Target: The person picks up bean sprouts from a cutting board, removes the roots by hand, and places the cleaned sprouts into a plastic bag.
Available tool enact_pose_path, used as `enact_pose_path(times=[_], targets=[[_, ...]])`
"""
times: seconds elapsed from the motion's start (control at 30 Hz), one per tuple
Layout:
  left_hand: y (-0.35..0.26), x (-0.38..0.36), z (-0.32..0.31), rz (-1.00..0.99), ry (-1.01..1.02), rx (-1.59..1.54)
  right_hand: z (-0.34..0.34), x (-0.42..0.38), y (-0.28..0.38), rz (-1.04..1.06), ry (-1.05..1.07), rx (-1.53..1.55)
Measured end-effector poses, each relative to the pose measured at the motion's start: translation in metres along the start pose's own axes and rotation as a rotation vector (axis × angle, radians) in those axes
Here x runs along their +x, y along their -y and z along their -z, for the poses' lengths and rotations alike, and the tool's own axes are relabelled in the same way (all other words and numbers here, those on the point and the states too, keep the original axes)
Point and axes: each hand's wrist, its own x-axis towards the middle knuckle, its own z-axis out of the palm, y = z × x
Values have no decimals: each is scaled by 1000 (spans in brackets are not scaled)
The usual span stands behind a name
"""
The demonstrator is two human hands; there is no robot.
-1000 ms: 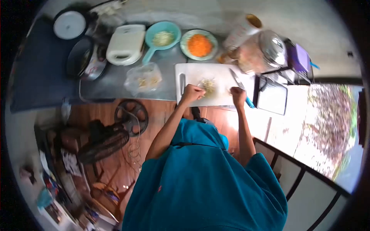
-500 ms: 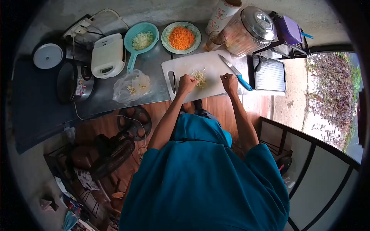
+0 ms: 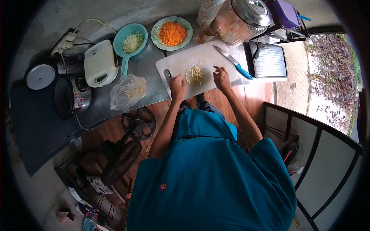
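Note:
On the white cutting board (image 3: 175, 61) lies a small loose pile of bean sprouts (image 3: 195, 73). My left hand (image 3: 178, 88) is just left of the pile, near the board's handle slot, its fingers loosely bent and apart with nothing visible in them. To the right of the sprouts, my right hand (image 3: 222, 79) hovers over the board with fingers spread, holding nothing. A knife (image 3: 233, 61) with a blue handle rests across the board's right edge. Left of the board sits a clear plastic bag (image 3: 129, 94) with more sprouts inside.
Behind the board stand a plate (image 3: 190, 34) of shredded carrot (image 3: 172, 34), a green colander (image 3: 120, 38) with pale shreds (image 3: 133, 42), a glass (image 3: 208, 32) and a large lidded jar (image 3: 235, 23). A white sandwich maker (image 3: 101, 63) is further left; a tray (image 3: 269, 61) lies right.
Both hands have come out of closed pinches and loosened. My left hand has drawn back from the sprouts; my right hand has spread its fingers. The view has shifted slightly.

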Motion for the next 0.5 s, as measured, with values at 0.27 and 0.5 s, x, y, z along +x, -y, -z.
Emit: enact_pose_path(times=[0.27,0.5], targets=[[-11,0,-23,209,232,-305,-70,4,8,57,76,126],[4,1,-11,176,156,-323,-44,31,19,250,-107,-52]])
